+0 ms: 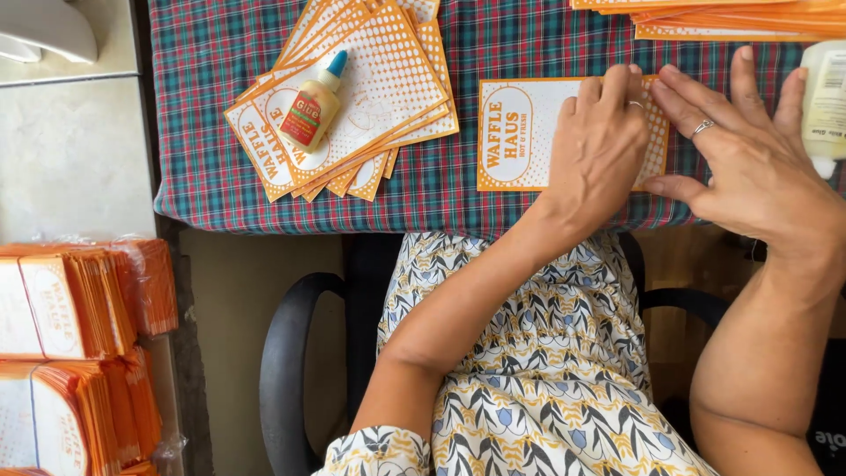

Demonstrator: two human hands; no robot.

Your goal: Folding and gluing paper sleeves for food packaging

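Observation:
An orange-and-white printed paper sleeve [520, 132] lies flat on the plaid tablecloth [211, 106] near the table's front edge. My left hand [604, 145] presses down on its right half, fingers together. My right hand [749, 159] rests with spread fingers at the sleeve's right end, a ring on one finger. To the left lies a fanned stack of the same sleeves [370, 97], with a small yellow glue bottle [313, 104] with a blue cap lying on top.
A second white glue bottle [827, 101] stands at the right edge. More orange sleeves [723, 18] are piled at the back right. Bundles of sleeves [79, 300] sit on a surface at the lower left. A black chair arm [286, 353] is below the table.

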